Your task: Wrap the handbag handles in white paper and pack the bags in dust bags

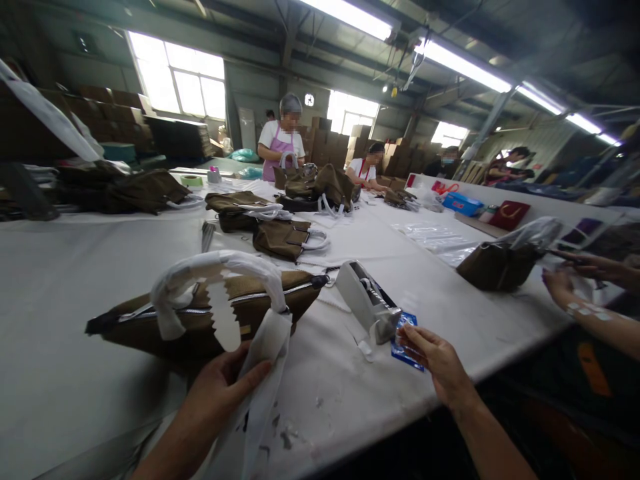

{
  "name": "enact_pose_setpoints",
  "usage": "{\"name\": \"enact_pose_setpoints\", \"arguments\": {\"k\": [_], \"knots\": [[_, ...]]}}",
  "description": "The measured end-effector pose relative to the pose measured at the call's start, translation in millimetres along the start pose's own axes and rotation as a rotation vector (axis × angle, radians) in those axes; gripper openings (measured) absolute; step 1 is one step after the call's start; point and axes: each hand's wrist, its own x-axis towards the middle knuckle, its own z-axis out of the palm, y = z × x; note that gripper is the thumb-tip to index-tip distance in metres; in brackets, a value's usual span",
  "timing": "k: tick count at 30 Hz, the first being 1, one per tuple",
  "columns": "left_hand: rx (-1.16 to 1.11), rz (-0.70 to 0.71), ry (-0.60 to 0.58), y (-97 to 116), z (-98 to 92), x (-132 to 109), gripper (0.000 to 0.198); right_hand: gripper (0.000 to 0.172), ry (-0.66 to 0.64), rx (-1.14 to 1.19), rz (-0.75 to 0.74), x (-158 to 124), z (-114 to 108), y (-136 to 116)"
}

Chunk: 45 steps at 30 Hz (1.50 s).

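Observation:
A dark olive handbag [185,340] lies in front of me, its silver zipper along the top. White wrapping covers its handle [220,260], and a white piece with a toothed edge [223,313] stands against the bag. My left hand [220,390] is closed around a white-wrapped strap [267,347] at the bag's near side. At the front end of a grey tape dispenser [367,300], my right hand [435,357] has its fingers pinched together. They are over a blue packet [411,357]; whether they grip it or a bit of tape cannot be made out.
Several more olive bags [283,238] lie farther back on the white table [165,233]. To the right, another person's hands [565,283] are at a similar bag [500,263]. A blue box [463,204] stands near a low white divider. People work across the table.

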Motion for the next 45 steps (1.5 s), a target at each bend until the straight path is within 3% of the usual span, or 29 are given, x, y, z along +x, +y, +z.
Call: {"name": "enact_pose_setpoints", "arguments": {"k": [7,9,11,15,17,19,22,24,26,29,33,36,38,42,45], "knots": [[-0.018,-0.020,0.012,1,0.3,-1,0.058,0.056,0.125,-0.166,-0.161,15,0,27],[-0.014,-0.017,-0.001,0,0.0,-1,0.060,0.051,0.188,-0.234,-0.225,6,-4,25],[-0.014,-0.015,-0.027,-1,-0.5,0,0.061,0.041,0.194,-0.325,-0.392,-11,-3,17],[-0.032,0.008,-0.031,-2,-1.1,1,0.058,0.008,-0.048,-0.471,-0.940,-55,23,-8],[-0.006,0.043,-0.039,-2,-1.4,1,0.056,0.014,-0.229,-0.435,-1.088,-76,46,-22],[0.026,0.091,-0.060,-2,-1.8,1,0.053,0.019,-0.420,-0.359,-1.130,-95,73,-33],[0.044,0.175,-0.086,0,-2.2,1,0.044,0.012,-0.680,-0.255,-1.045,-117,115,-44],[0.040,0.236,-0.102,1,-2.3,0,0.039,0.006,-0.778,-0.249,-0.948,-124,140,-48],[0.033,0.269,-0.114,1,-2.4,-1,0.039,0.016,-0.756,-0.286,-0.848,-123,160,-49],[0.034,0.272,-0.105,-1,-3.2,-1,0.039,0.027,-0.586,-0.397,-0.743,-113,178,-45],[0.015,0.266,-0.120,-6,-5.4,0,0.037,0.033,-0.434,-0.556,-0.768,-103,181,-44],[-0.039,0.243,-0.151,-7,-7.1,-1,0.039,0.036,-0.392,-0.633,-0.785,-100,177,-46],[-0.101,0.205,-0.176,-6,-7.7,-2,0.044,0.041,-0.397,-0.645,-0.713,-96,176,-44],[-0.229,0.116,-0.243,-2,-6.2,-7,0.054,0.065,-0.692,-0.343,-0.241,-83,179,-24],[-0.293,0.082,-0.250,0,-4.3,-10,0.060,0.075,-0.815,-0.166,-0.125,-80,181,-7]]}}
